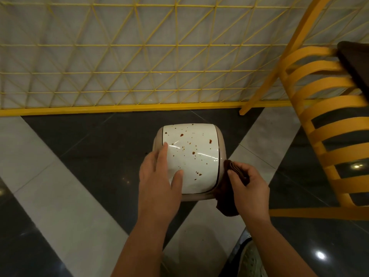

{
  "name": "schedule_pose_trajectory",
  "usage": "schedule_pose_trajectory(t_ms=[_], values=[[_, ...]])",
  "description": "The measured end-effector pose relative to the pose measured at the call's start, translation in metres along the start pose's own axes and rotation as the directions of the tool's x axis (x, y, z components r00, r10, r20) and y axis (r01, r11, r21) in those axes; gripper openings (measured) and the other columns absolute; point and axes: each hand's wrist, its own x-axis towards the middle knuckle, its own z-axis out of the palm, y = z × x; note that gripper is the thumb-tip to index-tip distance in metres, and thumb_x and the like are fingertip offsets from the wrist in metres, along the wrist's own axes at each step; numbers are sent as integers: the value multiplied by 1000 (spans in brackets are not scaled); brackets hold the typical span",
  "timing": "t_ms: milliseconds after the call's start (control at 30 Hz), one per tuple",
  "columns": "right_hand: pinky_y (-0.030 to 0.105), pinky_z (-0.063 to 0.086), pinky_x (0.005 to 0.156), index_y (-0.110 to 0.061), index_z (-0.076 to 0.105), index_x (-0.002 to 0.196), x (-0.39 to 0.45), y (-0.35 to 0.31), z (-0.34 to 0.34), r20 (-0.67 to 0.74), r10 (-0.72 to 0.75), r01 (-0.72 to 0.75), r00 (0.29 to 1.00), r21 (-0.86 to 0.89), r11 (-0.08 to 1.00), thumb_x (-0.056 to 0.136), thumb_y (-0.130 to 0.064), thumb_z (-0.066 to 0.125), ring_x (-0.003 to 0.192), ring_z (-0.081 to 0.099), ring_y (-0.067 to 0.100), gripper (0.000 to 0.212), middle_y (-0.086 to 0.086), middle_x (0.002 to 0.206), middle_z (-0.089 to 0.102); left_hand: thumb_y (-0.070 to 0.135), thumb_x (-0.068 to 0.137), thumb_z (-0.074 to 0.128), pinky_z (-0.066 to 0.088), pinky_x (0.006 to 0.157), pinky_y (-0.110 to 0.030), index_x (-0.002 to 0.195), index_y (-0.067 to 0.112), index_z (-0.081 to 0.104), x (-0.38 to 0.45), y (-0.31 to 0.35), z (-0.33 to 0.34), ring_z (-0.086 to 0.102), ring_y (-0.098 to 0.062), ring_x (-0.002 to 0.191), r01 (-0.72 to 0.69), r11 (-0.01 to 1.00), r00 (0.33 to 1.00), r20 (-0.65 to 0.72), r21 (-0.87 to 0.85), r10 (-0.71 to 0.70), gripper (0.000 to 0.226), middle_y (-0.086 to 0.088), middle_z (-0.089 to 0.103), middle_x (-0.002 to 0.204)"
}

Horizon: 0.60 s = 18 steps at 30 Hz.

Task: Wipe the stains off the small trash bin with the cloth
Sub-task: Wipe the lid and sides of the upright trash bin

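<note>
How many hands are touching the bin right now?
1. The left hand rests flat on the bin's white lid; the right hand holds the cloth beside it.

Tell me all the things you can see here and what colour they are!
small trash bin: one, beige body, on the floor in the middle.
lid: one, white, on top of the bin.
stains: many, reddish brown, dotted over the lid.
cloth: one, dark brown, at the bin's right side.
chair: one, yellow slats, on the right.
fence: one, yellow wire, behind the bin.
floor: dark and pale grey tiles.
shoe: one, pale, bottom edge.
left hand: one, resting flat on the lid.
right hand: one, holding the cloth.
</note>
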Motion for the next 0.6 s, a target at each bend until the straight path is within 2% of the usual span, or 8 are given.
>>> schedule_pose_trajectory(t_ms=[167, 267, 333, 433, 500, 600], values=[[42, 52, 95, -35, 61, 109, 2, 2, 1, -23, -32, 32, 999, -4, 999, 91, -22, 61, 101, 58, 8, 22, -15, 104, 62, 39, 92, 53, 28, 113, -41, 151, 35, 16, 15, -6, 1, 13, -16, 141, -27, 996, 1000, 8, 85, 27, 70, 5, 15, 153], [39, 57, 85, -39, 61, 109, 3, -4, 3, -22, -109, 109, 994, -14, 994, 91, -24, 60, 102, 59, 10, 23, -14, 108, 60, 34, 88, 62, 29, 112, -41, 151, 38, 11, 17, -9, 3, 12, -15, 142, -12, 999, 999, 40, 52, 10, 81, 10, 10, 154], [32, 55, 85, -39, 60, 112, 5, -10, 5, 4, -216, 216, 976, -96, 972, 91, -24, 60, 104, 57, 8, 25, -15, 110, 59, 27, 85, 68, 30, 110, -36, 151, 39, 12, 17, -9, 5, 14, -15, 142, -5, 1000, 1000, 31, 1, 5, 87, 14, 8, 153], [17, 45, 86, -33, 61, 116, 17, -26, 6, 48, -401, 399, 915, -261, 879, 91, -25, 59, 99, 51, -2, 26, -18, 106, 56, 21, 82, 73, 30, 108, -32, 150, 39, 15, 15, -10, 9, 18, -13, 141, -22, 998, 1000, -5, -61, 21, 91, 21, 9, 149], [10, 38, 78, -32, 60, 119, 33, -40, 6, 83, -420, 422, 904, -337, 842, 92, -27, 57, 96, 47, -2, 27, -17, 107, 52, 21, 82, 73, 33, 109, -35, 150, 40, 17, 14, -12, 10, 19, -12, 140, -35, 997, 999, -8, -75, 34, 91, 22, 10, 147], [9, 34, 75, -31, 60, 120, 52, -54, 8, 131, -439, 449, 889, -444, 776, 93, -29, 55, 97, 46, -1, 27, -10, 113, 57, 22, 82, 73, 37, 109, -37, 149, 40, 21, 14, -15, 10, 22, -12, 139, -42, 994, 999, -13, -99, 41, 87, 21, 11, 147]])
